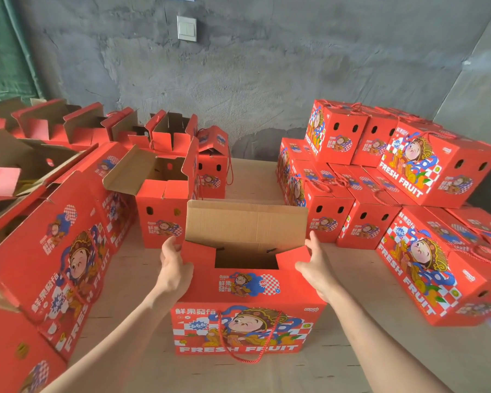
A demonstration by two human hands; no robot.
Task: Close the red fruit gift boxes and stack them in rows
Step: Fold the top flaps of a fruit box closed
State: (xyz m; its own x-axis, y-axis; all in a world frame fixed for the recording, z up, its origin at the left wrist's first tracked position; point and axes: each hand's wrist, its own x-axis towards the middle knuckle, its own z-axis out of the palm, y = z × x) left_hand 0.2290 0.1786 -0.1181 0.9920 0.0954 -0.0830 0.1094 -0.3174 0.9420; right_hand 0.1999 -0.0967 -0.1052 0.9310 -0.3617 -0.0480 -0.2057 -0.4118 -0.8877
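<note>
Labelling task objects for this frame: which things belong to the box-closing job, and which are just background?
Job:
open box, gripped by left hand and right hand
unclosed boxes, on the left
closed stack, on the right

Lying about:
wall switch
green sheet

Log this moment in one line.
box: open, back flap up; left hand: holds left flap; right hand: holds right flap; closed boxes: stacked right

The person is working bare-handed: the left hand [174,269] and the right hand [317,268] are showing uncovered, and behind the fingers [313,243] both wrists [157,293] and forearms [380,336] are running bare all the way back to the bottom edge of the view.
</note>
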